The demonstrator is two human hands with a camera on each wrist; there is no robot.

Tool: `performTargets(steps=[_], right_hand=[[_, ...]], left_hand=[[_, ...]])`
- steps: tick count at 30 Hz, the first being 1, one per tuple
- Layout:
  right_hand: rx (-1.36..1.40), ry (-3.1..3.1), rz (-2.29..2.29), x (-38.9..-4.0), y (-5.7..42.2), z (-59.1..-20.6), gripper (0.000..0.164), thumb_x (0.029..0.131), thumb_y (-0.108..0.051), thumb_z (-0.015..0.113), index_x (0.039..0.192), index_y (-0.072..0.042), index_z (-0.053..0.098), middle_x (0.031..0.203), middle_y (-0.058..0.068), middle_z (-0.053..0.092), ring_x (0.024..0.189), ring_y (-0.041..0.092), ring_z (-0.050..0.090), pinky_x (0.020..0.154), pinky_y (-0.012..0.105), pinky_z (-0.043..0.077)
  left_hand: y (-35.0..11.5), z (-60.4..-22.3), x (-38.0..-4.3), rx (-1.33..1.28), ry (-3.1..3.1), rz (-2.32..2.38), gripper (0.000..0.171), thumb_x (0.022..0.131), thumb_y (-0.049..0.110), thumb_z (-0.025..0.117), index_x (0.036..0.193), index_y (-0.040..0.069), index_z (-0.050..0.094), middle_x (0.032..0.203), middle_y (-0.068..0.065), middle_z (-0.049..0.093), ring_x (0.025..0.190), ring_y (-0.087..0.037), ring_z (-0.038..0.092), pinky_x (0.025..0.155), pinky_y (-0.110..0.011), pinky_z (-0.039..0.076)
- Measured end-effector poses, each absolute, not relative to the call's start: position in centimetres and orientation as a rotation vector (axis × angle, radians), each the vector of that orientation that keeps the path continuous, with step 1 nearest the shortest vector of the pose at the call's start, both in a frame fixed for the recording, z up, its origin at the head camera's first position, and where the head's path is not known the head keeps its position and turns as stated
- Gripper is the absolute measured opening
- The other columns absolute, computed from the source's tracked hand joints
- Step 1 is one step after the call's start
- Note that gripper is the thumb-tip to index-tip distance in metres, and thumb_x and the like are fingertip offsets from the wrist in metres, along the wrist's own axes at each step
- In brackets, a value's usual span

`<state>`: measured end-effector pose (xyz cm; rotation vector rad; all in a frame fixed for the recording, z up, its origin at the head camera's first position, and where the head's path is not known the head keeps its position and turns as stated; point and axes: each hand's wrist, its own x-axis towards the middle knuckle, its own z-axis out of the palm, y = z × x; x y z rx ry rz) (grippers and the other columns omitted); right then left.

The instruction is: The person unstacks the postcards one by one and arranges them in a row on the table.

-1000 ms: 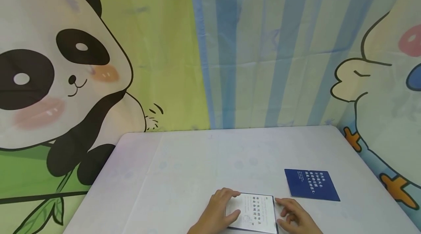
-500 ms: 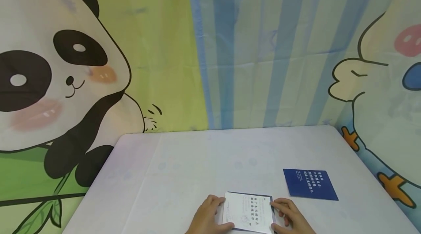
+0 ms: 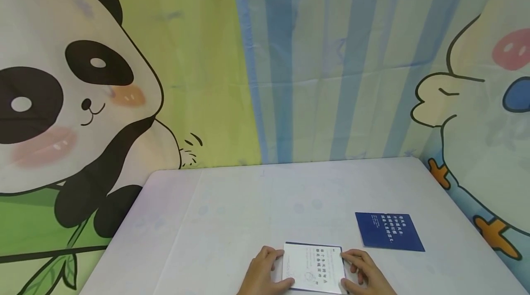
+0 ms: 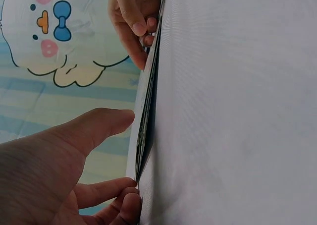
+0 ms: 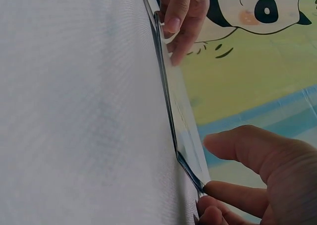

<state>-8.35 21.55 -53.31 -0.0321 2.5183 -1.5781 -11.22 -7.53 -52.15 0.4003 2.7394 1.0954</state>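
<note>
A small stack of white printed cards [image 3: 308, 265] lies on the table with a dark blue layer showing along its edges. From the side, the left wrist view shows several thin layers in the stack [image 4: 147, 121]. My left hand [image 3: 262, 272] is at the stack's left side, forefinger near the far corner and thumb near the close one. On the right side, my right hand [image 3: 366, 274] touches the edge with forefinger and thumb spread apart. Its other fingers are bent inward. In the right wrist view, the right forefinger meets a dark blue corner [image 5: 188, 170].
A dark blue card [image 3: 389, 231] with white writing lies flat, beyond and to the right of the stack. The white table [image 3: 232, 212] reaches back to a curtain [image 3: 306, 78] printed with stripes. Cartoon-printed cloth hangs on both sides.
My left hand has drawn back from over the stack to its left edge. My right hand has come against the right edge. In the last half second both hands have hardly moved.
</note>
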Motion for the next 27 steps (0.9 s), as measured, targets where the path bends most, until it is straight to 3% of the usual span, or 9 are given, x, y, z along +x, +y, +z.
performTargets(steps=[8, 15, 22, 27], right_hand=[[0.059, 2.489, -1.580, -8.3, 21.4, -53.0, 0.062, 0.078, -0.014, 0.078, 0.131, 0.008, 0.054, 0.112, 0.013, 0.049, 0.072, 0.009, 0.044, 0.061, 0.023, 0.041], [0.177, 2.486, -1.615, -8.3, 21.0, -52.8, 0.060, 0.080, -0.013, 0.076, 0.133, 0.003, 0.053, 0.105, 0.007, 0.055, 0.074, 0.010, 0.048, 0.063, 0.022, 0.043], [0.305, 2.436, -1.716, -8.4, 20.5, -52.5, 0.063, 0.080, -0.008, 0.075, 0.137, -0.003, 0.051, 0.103, 0.008, 0.056, 0.078, 0.013, 0.054, 0.066, 0.021, 0.048], [0.282, 2.387, -1.794, -8.5, 20.2, -52.2, 0.074, 0.076, -0.005, 0.078, 0.142, -0.004, 0.044, 0.105, 0.012, 0.052, 0.076, 0.014, 0.055, 0.065, 0.021, 0.049]], left_hand=[[-7.6, -52.2, -11.3, 0.448, 2.736, 1.221, 0.054, 0.077, 0.035, 0.081, 0.119, 0.005, 0.064, 0.092, 0.010, 0.045, 0.075, 0.000, 0.042, 0.066, -0.021, 0.038], [-7.9, -52.2, -11.3, 0.478, 2.705, 1.343, 0.049, 0.079, 0.029, 0.080, 0.118, 0.005, 0.063, 0.098, 0.010, 0.058, 0.081, 0.000, 0.051, 0.074, -0.022, 0.047], [-7.6, -52.0, -11.4, 0.442, 2.609, 1.441, 0.058, 0.078, 0.027, 0.081, 0.126, 0.005, 0.058, 0.100, 0.011, 0.057, 0.088, -0.003, 0.052, 0.083, -0.025, 0.049], [-7.5, -51.9, -11.6, 0.534, 2.639, 1.425, 0.068, 0.076, 0.027, 0.083, 0.132, 0.005, 0.053, 0.102, 0.010, 0.055, 0.090, -0.004, 0.051, 0.085, -0.026, 0.047]])
